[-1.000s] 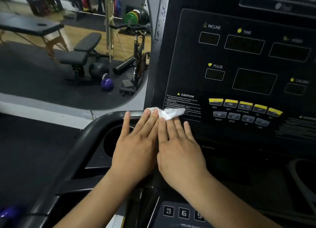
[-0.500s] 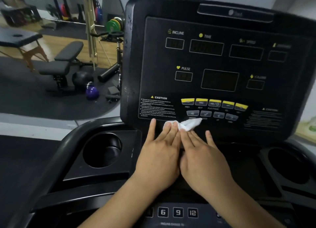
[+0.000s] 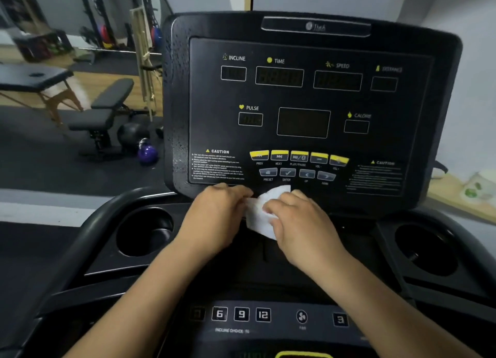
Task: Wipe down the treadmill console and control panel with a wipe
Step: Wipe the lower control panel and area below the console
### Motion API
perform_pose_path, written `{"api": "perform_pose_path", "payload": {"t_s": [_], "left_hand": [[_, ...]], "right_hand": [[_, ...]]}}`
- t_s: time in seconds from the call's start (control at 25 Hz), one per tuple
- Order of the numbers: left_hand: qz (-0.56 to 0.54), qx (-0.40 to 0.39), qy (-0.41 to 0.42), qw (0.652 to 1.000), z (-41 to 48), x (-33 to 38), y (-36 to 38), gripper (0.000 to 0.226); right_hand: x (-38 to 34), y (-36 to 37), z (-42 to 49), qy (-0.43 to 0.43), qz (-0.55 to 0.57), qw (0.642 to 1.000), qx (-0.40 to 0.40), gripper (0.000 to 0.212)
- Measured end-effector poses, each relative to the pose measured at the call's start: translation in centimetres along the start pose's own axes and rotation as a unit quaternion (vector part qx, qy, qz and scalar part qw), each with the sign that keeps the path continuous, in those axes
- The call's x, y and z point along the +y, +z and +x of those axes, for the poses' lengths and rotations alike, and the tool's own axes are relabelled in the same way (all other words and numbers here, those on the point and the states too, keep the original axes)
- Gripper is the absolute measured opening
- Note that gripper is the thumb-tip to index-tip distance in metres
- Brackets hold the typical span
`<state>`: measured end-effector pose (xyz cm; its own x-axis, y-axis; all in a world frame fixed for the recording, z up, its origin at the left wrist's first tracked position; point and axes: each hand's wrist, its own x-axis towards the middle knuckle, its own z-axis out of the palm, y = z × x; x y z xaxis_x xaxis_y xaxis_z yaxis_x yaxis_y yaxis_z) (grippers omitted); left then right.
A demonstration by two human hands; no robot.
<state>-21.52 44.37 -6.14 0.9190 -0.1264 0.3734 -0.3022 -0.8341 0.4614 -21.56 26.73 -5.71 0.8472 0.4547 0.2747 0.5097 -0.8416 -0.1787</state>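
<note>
Right hand (image 3: 300, 223) and left hand (image 3: 214, 215), fingers curled, grasp a white wipe (image 3: 255, 218) between them; the right fingers fold over its right side and the left fingertips pinch its left edge. The wipe hangs crumpled against the near lower edge of the black console (image 3: 308, 44), just below the grey PRESET and ENTER keys (image 3: 287, 173) and the yellow button row (image 3: 299, 156). The control panel (image 3: 241, 314), numbered 6, 9 and 12, lies nearer, between the forearms. A cup holder (image 3: 145, 231) sits left, another (image 3: 426, 247) right. Far left: a purple kettlebell (image 3: 147, 154) beside a bench (image 3: 107, 108).
</note>
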Motion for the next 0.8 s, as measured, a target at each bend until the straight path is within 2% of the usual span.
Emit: {"api": "perform_pose_path", "payload": {"t_s": [0.08,0.12,0.16,0.2,0.24,0.28,0.32,0.36,0.44,0.48,0.52,0.64,0.72,0.8], "left_hand": [[-0.109,0.043,-0.050,0.992,-0.8,0.4,-1.3,0.026],[-0.185,0.057,-0.086,0.977,-1.3,0.7,-2.0,0.024],[-0.290,0.057,-0.122,0.947,-1.7,1.1,-2.7,0.022],[-0.399,0.048,-0.151,0.903,-2.2,1.2,-3.3,0.018],[-0.484,0.028,-0.167,0.859,-2.5,1.2,-3.7,0.014],[-0.525,0.003,-0.161,0.836,-2.9,1.1,-3.8,0.017],[-0.536,-0.023,-0.144,0.832,-3.4,1.0,-3.8,0.025],[-0.535,-0.044,-0.129,0.834,-3.9,0.9,-3.5,0.027],[-0.528,-0.038,-0.153,0.834,-4.5,1.1,-2.8,0.013],[-0.531,-0.023,-0.178,0.828,-4.6,1.2,-2.6,0.009],[-0.528,-0.006,-0.205,0.824,-4.6,1.2,-2.3,0.015],[-0.508,0.020,-0.268,0.818,-4.8,1.3,-2.2,0.041],[-0.521,0.024,-0.296,0.800,-5.1,1.1,-2.2,0.043],[-0.528,0.008,-0.302,0.794,-5.3,1.2,-2.2,0.045]], "right_hand": [[-0.1,-1.2,-0.2,-0.003,0.138,0.990,0.036,0.015],[-0.1,-1.8,-0.1,0.017,0.227,0.972,0.052,0.015],[-0.2,-2.4,-0.1,0.057,0.328,0.942,0.051,0.014],[-0.4,-3.0,0.1,0.103,0.444,0.890,0.026,0.014],[-0.8,-3.4,0.3,0.143,0.561,0.815,-0.011,0.014],[-1.1,-3.5,0.5,0.174,0.654,0.734,-0.054,0.014],[-1.4,-3.4,0.7,0.197,0.712,0.669,-0.088,0.015],[-1.6,-3.4,0.8,0.219,0.743,0.623,-0.105,0.017],[-1.8,-3.2,0.8,0.250,0.767,0.579,-0.117,0.020],[-1.7,-3.1,0.8,0.252,0.769,0.573,-0.128,0.027],[-1.5,-2.9,0.6,0.240,0.759,0.586,-0.149,0.036],[-1.4,-2.4,0.0,0.175,0.702,0.659,-0.204,0.047],[-1.5,-1.9,-0.2,0.194,0.675,0.688,-0.183,0.051],[-1.8,-1.7,-0.2,0.190,0.615,0.754,-0.134,0.046]]}}
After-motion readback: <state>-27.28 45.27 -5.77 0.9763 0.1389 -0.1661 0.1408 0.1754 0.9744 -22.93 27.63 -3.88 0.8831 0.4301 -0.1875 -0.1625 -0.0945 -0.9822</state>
